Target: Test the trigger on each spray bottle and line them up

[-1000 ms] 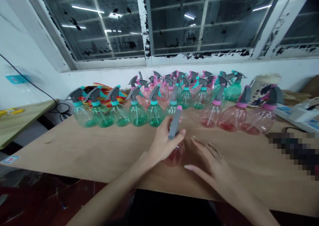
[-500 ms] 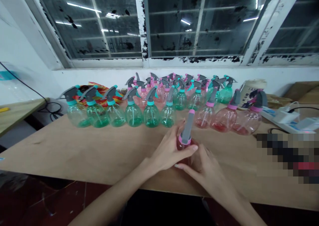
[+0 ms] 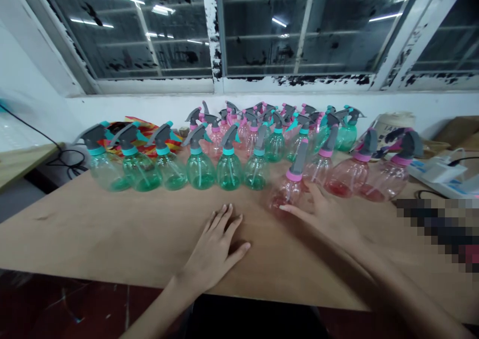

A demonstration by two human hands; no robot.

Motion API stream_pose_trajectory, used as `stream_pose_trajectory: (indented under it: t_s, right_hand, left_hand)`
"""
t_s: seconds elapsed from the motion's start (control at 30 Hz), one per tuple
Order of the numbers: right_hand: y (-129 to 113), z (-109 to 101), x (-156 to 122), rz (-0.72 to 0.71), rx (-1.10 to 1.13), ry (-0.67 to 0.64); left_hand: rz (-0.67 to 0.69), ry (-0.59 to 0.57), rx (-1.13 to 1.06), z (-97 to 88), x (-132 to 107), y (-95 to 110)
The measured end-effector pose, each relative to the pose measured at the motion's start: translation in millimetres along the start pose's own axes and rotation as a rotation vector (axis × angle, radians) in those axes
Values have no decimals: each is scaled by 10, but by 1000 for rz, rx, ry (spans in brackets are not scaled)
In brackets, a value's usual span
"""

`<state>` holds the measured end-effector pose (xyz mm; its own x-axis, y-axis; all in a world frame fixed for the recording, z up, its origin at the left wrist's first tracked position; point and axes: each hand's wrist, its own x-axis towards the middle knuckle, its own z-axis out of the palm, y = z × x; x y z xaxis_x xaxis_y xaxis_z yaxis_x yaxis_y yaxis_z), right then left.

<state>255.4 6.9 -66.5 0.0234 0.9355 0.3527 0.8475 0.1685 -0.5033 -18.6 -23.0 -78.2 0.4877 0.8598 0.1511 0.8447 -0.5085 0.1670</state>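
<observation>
A pink spray bottle (image 3: 290, 192) with a grey trigger head stands on the wooden table (image 3: 112, 229), at the left end of a row of pink bottles (image 3: 350, 177). My right hand (image 3: 324, 209) is cupped round its right side, thumb in front and fingers behind. My left hand (image 3: 217, 244) lies flat and open on the table, palm down, holding nothing, a little left of and nearer than the bottle. A row of green spray bottles (image 3: 200, 169) stands just beyond it.
Behind the two rows is a cluster of several more pink and green spray bottles (image 3: 269, 124) by the window wall. A white power strip (image 3: 437, 172) and a pale tub (image 3: 392, 124) sit at the right. A black cable (image 3: 71, 162) and a colourful bag (image 3: 142, 129) lie at the back left.
The pink bottle went from both hands near the front edge to the pink row farther back. My left hand let go and dropped flat onto the table.
</observation>
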Motion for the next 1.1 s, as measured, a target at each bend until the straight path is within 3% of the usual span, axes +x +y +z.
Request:
stream_pose_trajectory:
  t_s: [0.2, 0.33, 0.7, 1.1]
  right_hand:
    - [161, 44, 314, 73, 32, -17]
    - [168, 53, 417, 92, 100, -18]
    - [106, 73, 534, 152, 56, -22]
    - [31, 131, 590, 80, -4, 86]
  left_hand:
    - [-2, 70, 30, 42, 13, 4]
    - [-4, 53, 53, 56, 10, -9]
    - [-6, 34, 66, 40, 7, -9]
    - [4, 54, 74, 57, 27, -9]
